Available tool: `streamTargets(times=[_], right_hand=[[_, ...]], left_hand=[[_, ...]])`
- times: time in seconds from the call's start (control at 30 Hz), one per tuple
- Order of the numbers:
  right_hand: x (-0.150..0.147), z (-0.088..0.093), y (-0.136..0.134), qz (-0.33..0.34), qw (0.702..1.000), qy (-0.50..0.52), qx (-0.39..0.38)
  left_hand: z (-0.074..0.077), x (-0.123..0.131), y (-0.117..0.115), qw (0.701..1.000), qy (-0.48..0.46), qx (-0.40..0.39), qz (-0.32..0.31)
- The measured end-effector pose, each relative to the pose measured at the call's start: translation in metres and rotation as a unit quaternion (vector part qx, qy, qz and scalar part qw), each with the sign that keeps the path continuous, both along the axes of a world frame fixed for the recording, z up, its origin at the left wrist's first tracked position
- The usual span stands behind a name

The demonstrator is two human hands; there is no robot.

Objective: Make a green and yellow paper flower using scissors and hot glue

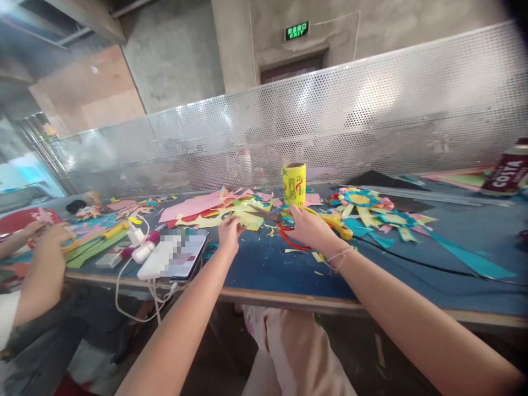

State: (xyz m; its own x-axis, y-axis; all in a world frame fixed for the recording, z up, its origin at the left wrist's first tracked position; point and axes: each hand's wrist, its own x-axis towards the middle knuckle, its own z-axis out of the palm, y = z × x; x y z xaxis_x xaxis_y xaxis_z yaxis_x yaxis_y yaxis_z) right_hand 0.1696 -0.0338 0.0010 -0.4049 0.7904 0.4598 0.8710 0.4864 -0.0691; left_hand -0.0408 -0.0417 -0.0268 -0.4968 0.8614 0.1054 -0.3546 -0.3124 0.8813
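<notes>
My right hand is wrapped round the handles of a pair of scissors with red grips; the blades point left and look parted. Pinched in the fingers of my left hand is a piece of pale green paper, its edge close to the blades. Just behind my right wrist lies a yellow glue gun, partly hidden by that hand. A yellow roll stands upright beyond my right hand. Pink paper and other coloured sheets are heaped behind my left hand.
Left of my arm lie a phone, a white power bank and cables. A co-worker's hands are at far left. Paper rosettes, a black cord and a COSTA bottle are at right. A perforated metal screen borders the back.
</notes>
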Motion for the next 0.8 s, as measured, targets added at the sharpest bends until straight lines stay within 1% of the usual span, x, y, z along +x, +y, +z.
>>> streamTargets(times=[0.17,0.53,0.8], right_hand=[[0.0022,0.0007,-0.0002,0.01,1.0,-0.008,0.027],[-0.0005,0.0035,-0.0046,0.008,0.998,-0.053,0.029],[0.0001,0.0015,-0.0021,0.0,0.997,-0.07,0.03]], left_hand=[[-0.0004,-0.0004,0.001,1.0,-0.002,-0.003,0.001],[0.0009,0.0019,-0.0011,1.0,0.003,0.017,-0.02],[0.0004,0.002,-0.0011,0.999,-0.006,0.026,-0.038]])
